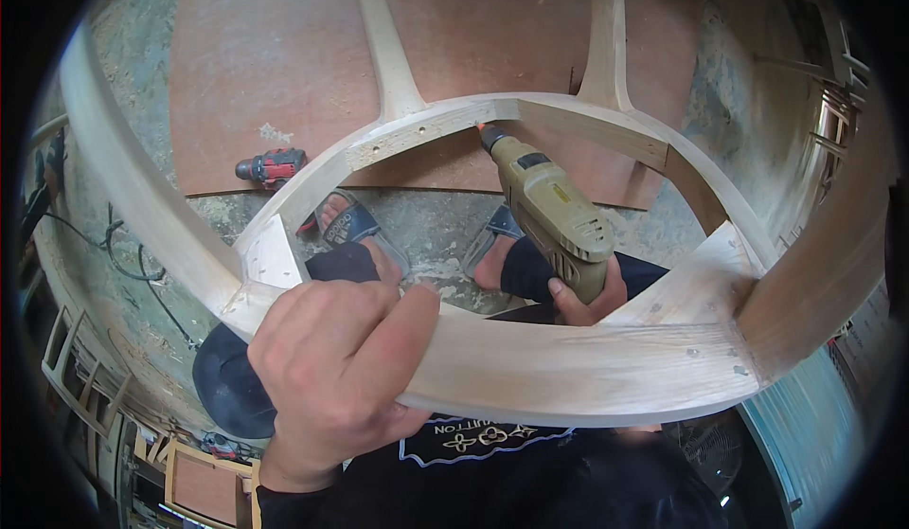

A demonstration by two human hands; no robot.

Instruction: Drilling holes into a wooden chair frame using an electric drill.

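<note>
A pale wooden chair frame (568,363) with a rounded seat ring and several long legs lies across my lap area. My left hand (336,368) is closed round its near rail, left of the middle. Inside the ring, my right hand (598,300) grips the rear handle of an olive-green power drill (554,202); the wood partly hides that hand. The drill points away from me, its orange-tinted tip at the inner face of the far rail. Whether the tip has entered the wood I cannot tell. A few holes show in that rail left of the tip.
A second drill (272,166), red and black, lies by the left edge of a brown board (275,65) on the floor. My sandalled feet stand beneath the ring. A dark cable (128,245) loops at left. Wooden frame parts (85,368) stand farther left; a blue-green sheet (805,425) is at right.
</note>
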